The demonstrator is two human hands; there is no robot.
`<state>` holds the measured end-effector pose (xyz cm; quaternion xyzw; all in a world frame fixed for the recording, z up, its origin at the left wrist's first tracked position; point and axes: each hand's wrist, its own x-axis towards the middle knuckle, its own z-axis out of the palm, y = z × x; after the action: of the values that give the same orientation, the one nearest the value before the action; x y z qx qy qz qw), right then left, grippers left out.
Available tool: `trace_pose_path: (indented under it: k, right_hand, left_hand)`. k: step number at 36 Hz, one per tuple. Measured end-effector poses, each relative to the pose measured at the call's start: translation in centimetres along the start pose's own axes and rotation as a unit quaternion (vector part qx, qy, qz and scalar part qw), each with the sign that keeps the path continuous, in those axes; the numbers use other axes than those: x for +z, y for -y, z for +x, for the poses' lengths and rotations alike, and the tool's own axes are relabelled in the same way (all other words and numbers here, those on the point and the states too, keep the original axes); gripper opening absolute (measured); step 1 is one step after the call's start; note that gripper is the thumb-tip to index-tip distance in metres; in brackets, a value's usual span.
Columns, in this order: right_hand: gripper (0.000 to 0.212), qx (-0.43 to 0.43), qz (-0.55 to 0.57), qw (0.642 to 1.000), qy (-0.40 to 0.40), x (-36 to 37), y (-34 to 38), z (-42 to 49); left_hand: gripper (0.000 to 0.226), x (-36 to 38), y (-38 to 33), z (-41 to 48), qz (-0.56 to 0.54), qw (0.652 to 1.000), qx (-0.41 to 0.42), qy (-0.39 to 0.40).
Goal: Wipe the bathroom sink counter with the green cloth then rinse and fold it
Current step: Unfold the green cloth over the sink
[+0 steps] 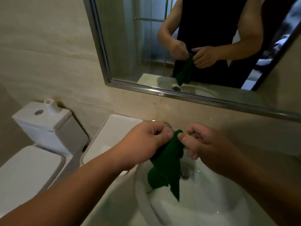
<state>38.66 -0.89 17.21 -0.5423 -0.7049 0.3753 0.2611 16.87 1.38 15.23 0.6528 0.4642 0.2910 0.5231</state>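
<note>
We hold the green cloth (166, 165) above the sink basin (211, 201), our left hand (146, 142) and right hand (200, 144) each pinching its top edge. It hangs limp and soft, probably wet; the corners look best for folding.

Bare arms, dark sleeveless top

Both forearms run into view uncovered from the lower edge, with no sleeve, watch, ring or band on either; the left hand (146, 141) and right hand (205, 144) are ungloved, with short, plain fingernails. In the mirror (104, 51) the reflected torso wears a black sleeveless garment that leaves the arms uncovered to above the elbow, and it reads as one unbroken dark shape with no print or logo visible.
</note>
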Motion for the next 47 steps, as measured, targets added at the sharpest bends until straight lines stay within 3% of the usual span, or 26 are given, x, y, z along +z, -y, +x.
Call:
trace_pose_path:
  k: [5,9,16,23,27,32,33,36,38,41,45,47]
  right_hand:
    - [0.048,0.048,0.134,0.988,0.051,0.4,-6.0,-3.9]
    - [0.034,0.033,0.155,0.987,0.011,1.1,-10.8,-6.1]
    - [0.029,0.022,0.152,0.988,-0.019,1.6,-15.0,-10.3]
    - [0.030,0.027,0.038,0.987,-0.154,3.1,-15.1,-17.6]
    - [0.027,0.036,0.024,0.977,-0.208,4.3,-13.4,-22.8]
    - [0.070,0.056,-0.110,0.968,-0.219,6.6,-10.1,-29.3]
    - [0.068,0.059,-0.154,0.963,-0.213,7.1,-9.7,-29.8]
    - [0.028,0.036,-0.266,0.934,-0.234,7.5,-8.9,-31.3]
    - [0.022,0.030,-0.311,0.922,-0.231,7.1,-8.9,-32.5]
    - [0.029,0.037,-0.307,0.922,-0.233,6.4,-8.8,-34.1]
    - [0.035,0.058,-0.209,0.940,-0.262,5.9,-8.8,-35.5]
    - [0.050,0.064,-0.204,0.940,-0.267,5.5,-8.5,-36.1]
  left_hand:
    - [0.028,6.2,1.9,1.2,-0.114,0.993,-0.017,0.019]
    - [0.028,10.8,3.6,2.0,-0.128,0.991,-0.007,0.030]
    - [0.020,16.2,5.6,1.7,-0.125,0.990,0.009,0.068]
    - [0.018,19.7,6.2,-2.6,-0.149,0.981,0.052,0.111]
    - [0.033,20.9,6.5,-6.5,-0.150,0.983,0.067,0.081]
    - [0.016,23.3,5.3,-11.6,-0.177,0.977,0.081,0.087]
    - [0.013,23.7,5.0,-12.2,-0.180,0.976,0.085,0.087]
    - [0.017,24.8,4.1,-13.6,-0.189,0.973,0.097,0.086]
    - [0.018,25.2,3.7,-14.5,-0.204,0.970,0.092,0.092]
    - [0.015,25.6,3.4,-15.5,-0.215,0.967,0.085,0.107]
    - [0.028,26.1,3.4,-15.7,-0.158,0.974,0.098,0.133]
    - [0.032,26.0,3.5,-15.6,-0.122,0.977,0.102,0.145]
